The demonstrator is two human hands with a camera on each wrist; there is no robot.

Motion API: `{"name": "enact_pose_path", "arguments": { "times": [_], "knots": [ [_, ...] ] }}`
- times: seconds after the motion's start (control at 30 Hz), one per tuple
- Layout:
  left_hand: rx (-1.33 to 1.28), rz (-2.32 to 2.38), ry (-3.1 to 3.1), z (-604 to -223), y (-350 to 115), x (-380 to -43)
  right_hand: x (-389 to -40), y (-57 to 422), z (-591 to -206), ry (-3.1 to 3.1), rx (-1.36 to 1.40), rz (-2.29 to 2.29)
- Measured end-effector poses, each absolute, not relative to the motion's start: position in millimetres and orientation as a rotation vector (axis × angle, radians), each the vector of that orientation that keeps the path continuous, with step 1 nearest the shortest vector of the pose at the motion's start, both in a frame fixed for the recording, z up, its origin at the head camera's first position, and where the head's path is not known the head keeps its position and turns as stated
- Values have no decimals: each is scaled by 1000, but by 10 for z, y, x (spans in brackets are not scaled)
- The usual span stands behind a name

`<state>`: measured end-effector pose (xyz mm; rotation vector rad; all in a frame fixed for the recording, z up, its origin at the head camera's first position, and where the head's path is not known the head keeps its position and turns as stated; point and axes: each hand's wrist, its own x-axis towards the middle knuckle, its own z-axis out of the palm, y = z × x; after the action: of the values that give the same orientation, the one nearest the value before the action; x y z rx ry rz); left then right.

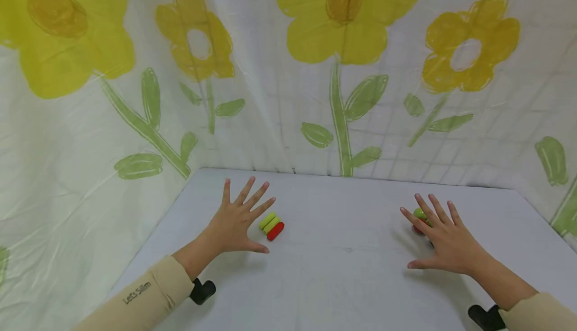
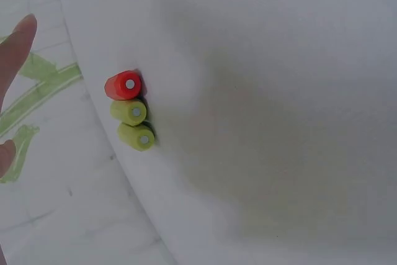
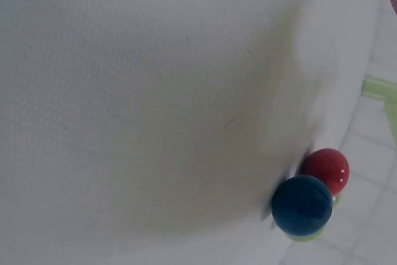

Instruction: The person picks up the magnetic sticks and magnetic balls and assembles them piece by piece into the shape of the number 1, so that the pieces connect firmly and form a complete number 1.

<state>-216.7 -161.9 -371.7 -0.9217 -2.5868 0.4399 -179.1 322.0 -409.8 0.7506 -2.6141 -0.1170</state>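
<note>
Left hand (image 1: 234, 223) and right hand (image 1: 451, 246) both hang over the white counter (image 1: 333, 281), fingers straight and spread wide, gripping nothing, each with its shadow on the surface apart from it. Splayed like this, palms down and well separated, they seem held so as to show that they carry nothing. Just beside the left hand, beyond the gap between its thumb and index finger in the head view, a red piece (image 1: 275, 231) and two yellow-green pieces (image 1: 268, 220) lie flank to flank, towards the counter's back-left corner. Their bodies are rounded, so lying in a row probably helps them steady one another; the left wrist view shows their ends facing the same way, each with a pale round spot, which suggests deliberate lining up. Towards the back-right corner, partly covered by the right hand in the head view, sit a blue ball (image 3: 302, 205), a red ball (image 3: 327, 170) and a green ball (image 1: 420, 214). They are bunched closely, perhaps to keep them together as one group, though whether all three touch I cannot tell. Behind the counter's back edge hangs a flowered curtain (image 1: 270, 120), likely there to screen off the background
</note>
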Motion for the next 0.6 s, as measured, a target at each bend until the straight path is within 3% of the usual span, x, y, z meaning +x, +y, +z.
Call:
{"name": "enact_pose_path", "arguments": {
  "times": [0.6],
  "knots": [
    [-904,279,-2606,-3757,-1572,-2121,-1695,3189,-4037,-2744,564,173]
  ]
}}
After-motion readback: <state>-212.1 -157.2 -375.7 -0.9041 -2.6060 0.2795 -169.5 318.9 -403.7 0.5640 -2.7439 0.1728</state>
